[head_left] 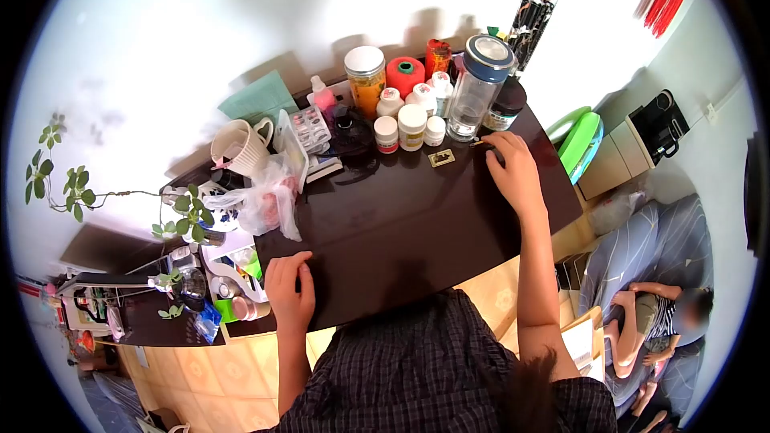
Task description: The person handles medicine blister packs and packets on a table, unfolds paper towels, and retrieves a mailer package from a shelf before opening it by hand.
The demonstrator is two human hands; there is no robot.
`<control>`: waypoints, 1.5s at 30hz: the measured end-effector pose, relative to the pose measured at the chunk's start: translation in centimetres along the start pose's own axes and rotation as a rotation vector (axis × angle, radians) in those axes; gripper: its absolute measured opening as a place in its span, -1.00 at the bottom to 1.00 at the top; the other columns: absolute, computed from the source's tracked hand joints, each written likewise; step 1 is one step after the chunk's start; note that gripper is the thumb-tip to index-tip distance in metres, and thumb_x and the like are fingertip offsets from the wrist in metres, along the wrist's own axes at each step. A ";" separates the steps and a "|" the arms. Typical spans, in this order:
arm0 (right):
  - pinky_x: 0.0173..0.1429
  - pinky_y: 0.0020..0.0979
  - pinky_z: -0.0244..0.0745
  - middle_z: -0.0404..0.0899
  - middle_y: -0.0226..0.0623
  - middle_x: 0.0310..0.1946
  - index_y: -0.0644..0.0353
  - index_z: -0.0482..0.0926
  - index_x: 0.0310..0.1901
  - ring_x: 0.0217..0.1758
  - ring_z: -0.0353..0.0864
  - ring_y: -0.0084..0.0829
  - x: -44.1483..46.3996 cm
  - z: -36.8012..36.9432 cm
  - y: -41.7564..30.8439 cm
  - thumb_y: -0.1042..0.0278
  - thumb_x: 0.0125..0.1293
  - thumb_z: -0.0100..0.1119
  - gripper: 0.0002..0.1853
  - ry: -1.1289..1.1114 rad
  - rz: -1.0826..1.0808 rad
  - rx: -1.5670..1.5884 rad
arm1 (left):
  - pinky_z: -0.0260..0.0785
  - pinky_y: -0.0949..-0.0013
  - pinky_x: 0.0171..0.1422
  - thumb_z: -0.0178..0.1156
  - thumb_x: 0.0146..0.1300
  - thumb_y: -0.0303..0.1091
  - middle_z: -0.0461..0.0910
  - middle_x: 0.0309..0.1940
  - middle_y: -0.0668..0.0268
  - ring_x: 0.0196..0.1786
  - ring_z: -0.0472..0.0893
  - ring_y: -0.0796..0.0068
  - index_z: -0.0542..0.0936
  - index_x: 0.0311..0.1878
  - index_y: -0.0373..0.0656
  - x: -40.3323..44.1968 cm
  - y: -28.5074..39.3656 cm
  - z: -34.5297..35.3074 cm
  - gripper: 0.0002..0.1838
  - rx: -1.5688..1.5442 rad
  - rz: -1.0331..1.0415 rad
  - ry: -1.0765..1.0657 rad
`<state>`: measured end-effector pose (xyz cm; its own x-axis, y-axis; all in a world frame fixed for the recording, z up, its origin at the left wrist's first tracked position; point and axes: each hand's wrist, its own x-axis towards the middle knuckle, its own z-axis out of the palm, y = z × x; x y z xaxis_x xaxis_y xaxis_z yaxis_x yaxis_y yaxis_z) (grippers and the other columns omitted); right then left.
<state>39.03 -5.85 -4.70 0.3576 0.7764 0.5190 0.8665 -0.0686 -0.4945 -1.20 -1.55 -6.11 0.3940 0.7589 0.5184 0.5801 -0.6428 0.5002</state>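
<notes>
My left hand [290,293] rests at the front left edge of the dark table [377,232], fingers loosely bent, thumb apart, holding nothing visible. My right hand [513,167] reaches to the table's right side with its thumb apart from the fingers. Its fingertips touch or lie beside a small pale thing [478,143], too small to name. Just behind them stands a clear glass bottle [473,100] with a dark lid. A small gold-coloured rectangular piece [441,159] lies to the left of this hand. White-capped small bottles [412,127] stand behind that piece.
Along the back are a jar [366,84], a red thread cone [405,74] and a dark jar [505,104]. At left are blister packs [310,128], a mug [241,147], a plastic bag [269,196] and a trailing plant [80,188]. A person [658,313] sits at right.
</notes>
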 end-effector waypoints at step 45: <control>-0.02 -0.24 0.44 0.52 -0.26 -0.36 0.26 0.58 -0.23 -0.17 0.51 -0.22 1.0 1.1 2.1 0.53 0.16 0.21 -0.87 -0.154 0.069 0.052 | 0.27 0.40 -0.26 0.08 0.27 -0.60 0.48 -0.51 0.29 -0.39 0.47 0.45 0.63 -0.21 -0.29 0.5 -1.7 1.3 -0.86 -0.092 -0.343 0.066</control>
<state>40.81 -4.55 -5.98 0.3542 0.8583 0.3714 0.8213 -0.0956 -0.5625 -1.01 0.06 -7.59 0.1387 0.9256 0.3520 0.6028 -0.3610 0.7116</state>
